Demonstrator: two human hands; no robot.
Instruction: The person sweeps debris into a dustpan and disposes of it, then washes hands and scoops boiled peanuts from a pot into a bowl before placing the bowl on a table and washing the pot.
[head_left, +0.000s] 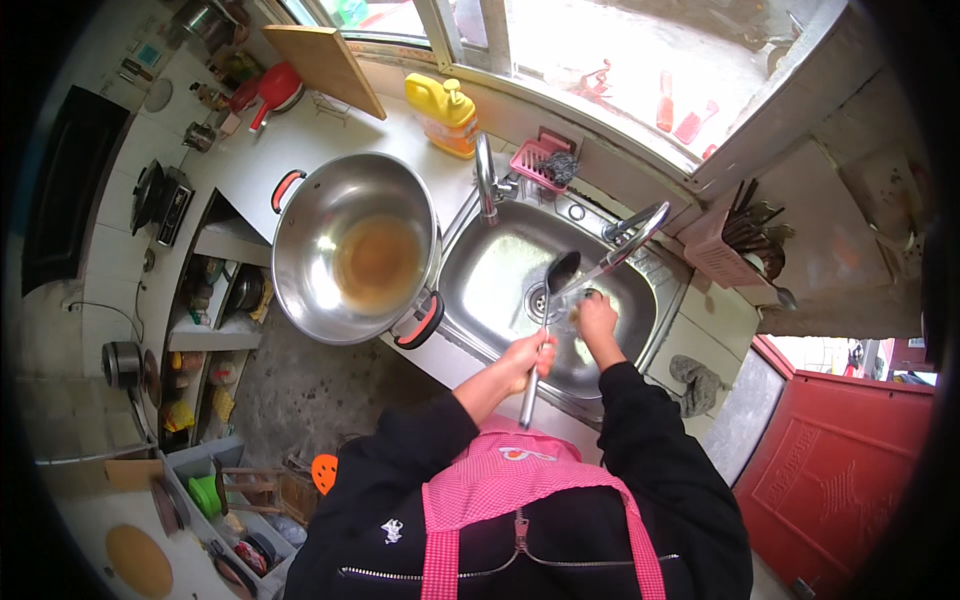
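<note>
My left hand (528, 360) grips the metal handle of a ladle (564, 271), whose dark bowl is over the stainless steel sink (480, 300) near the drain. To its right, my right hand (598, 321) is low in the basin with curled fingers. Something small and blurred shows at its fingertips; I cannot tell what it is or how it is held. A stream runs from the right-hand curved faucet (654, 219) down towards the ladle and this hand. The second faucet (486, 176) stands at the sink's back left.
Left of the sink, a large two-handled steel pot (304, 247) holds some brownish liquid. Behind are a yellow jug (442, 112) and a pink basket (529, 161) with a steel scourer (559, 167). A utensil holder (712, 251) hangs at right, above a grey cloth (697, 384).
</note>
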